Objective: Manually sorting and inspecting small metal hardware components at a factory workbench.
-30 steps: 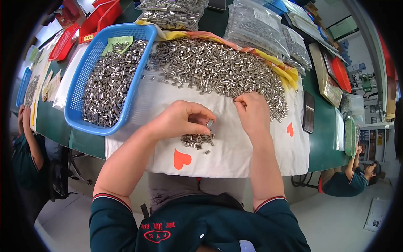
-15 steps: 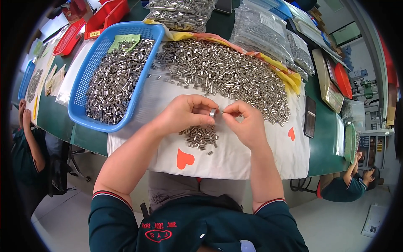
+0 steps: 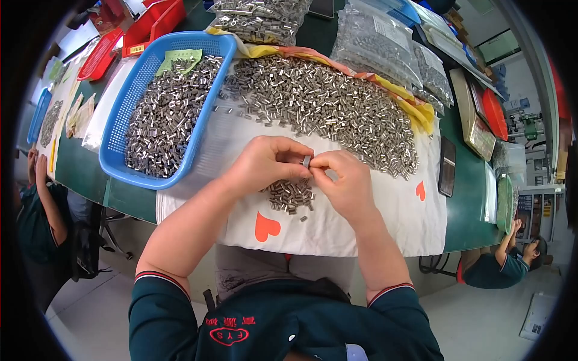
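Observation:
My left hand (image 3: 262, 163) is closed, pinching a short shiny metal sleeve (image 3: 306, 161) between thumb and fingertips. Against the sleeve's other side come the pinched fingertips of my right hand (image 3: 348, 183); whatever they hold is too small and hidden to name. Just below the hands lies a small pile of metal cylinders (image 3: 288, 197) on a white cloth (image 3: 343, 237) printed with red hearts. Beyond the hands spreads a wide heap of similar short metal cylinders (image 3: 337, 111).
At left stands a blue perforated basket (image 3: 113, 141) full of metal pieces. Clear bags of metal parts (image 3: 376, 45) sit at the back. A dark phone-like object (image 3: 446, 167) lies at right, near a red tray (image 3: 492, 114). Other people work at both sides.
My right hand has moved slightly left, bringing its fingertips from a small gap to contact with the sleeve. My left hand keeps its hold on the sleeve.

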A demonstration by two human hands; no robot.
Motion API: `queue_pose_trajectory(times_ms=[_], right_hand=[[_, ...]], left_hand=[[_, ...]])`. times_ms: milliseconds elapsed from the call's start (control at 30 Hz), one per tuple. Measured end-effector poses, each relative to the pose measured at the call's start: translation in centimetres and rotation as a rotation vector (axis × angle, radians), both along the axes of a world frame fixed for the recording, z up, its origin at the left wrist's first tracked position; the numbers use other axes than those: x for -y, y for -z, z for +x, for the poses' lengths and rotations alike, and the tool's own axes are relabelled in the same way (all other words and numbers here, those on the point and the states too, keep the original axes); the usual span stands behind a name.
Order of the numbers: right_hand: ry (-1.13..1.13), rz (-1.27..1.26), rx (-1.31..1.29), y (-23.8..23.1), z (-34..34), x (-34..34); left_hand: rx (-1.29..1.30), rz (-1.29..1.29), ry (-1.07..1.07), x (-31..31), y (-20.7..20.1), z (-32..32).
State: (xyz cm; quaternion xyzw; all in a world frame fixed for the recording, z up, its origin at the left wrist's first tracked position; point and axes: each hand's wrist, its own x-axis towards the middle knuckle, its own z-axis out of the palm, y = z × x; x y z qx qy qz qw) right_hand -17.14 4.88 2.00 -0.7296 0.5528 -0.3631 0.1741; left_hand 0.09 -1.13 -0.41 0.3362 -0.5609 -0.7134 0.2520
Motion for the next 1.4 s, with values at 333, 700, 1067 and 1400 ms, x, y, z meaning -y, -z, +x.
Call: queue_pose_trajectory(times_ms=[333,700,1067,1400], right_hand=[[0.192,0.103,0.112,0.1,-2.7,1.0],[0.347,-0.006,-0.353,1.8,-3.8,1.8],[0.082,0.306,0.350,-0.4,-0.9,0.5],[-0.001,0.233,0.314,0.1,-0.3,0.3]], left_hand=[[0.095,-0.120,0.186,-0.2,-0.7,0.3],[0.063,-0.109,0.218,-0.2,-0.8,0.3],[-0.152,0.101,0.063,0.4,0.1,0.3],[-0.160,0.099,0.028,0.4,0.3,0.2]])
